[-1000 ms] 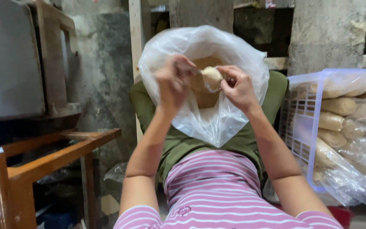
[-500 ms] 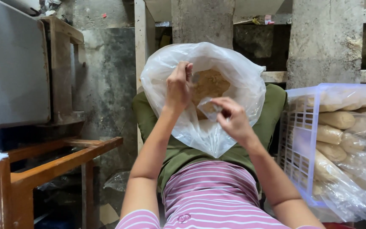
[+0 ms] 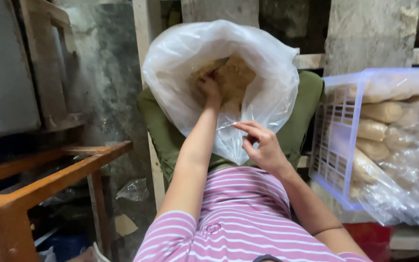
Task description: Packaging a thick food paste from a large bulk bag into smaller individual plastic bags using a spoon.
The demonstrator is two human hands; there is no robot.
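A large clear plastic bag (image 3: 263,82) stands open on my lap, with a heap of tan crumbly food (image 3: 233,77) inside it. My left hand (image 3: 208,90) reaches into the bag's mouth and its fingers rest in the tan food; whether it grips any is hidden. My right hand (image 3: 263,145) is lower, in front of the bag, pinching a small clear piece of plastic (image 3: 229,125) between thumb and fingers against the bag's near side.
A white plastic crate (image 3: 338,145) at my right holds several filled clear packets of tan food (image 3: 389,131). A wooden bench (image 3: 49,179) stands at my left. Concrete walls and wooden posts (image 3: 144,58) rise behind the bag.
My left hand has gone from the bag's rim down into the tan food. My right hand has dropped lower and nearer to me, holding clear plastic.
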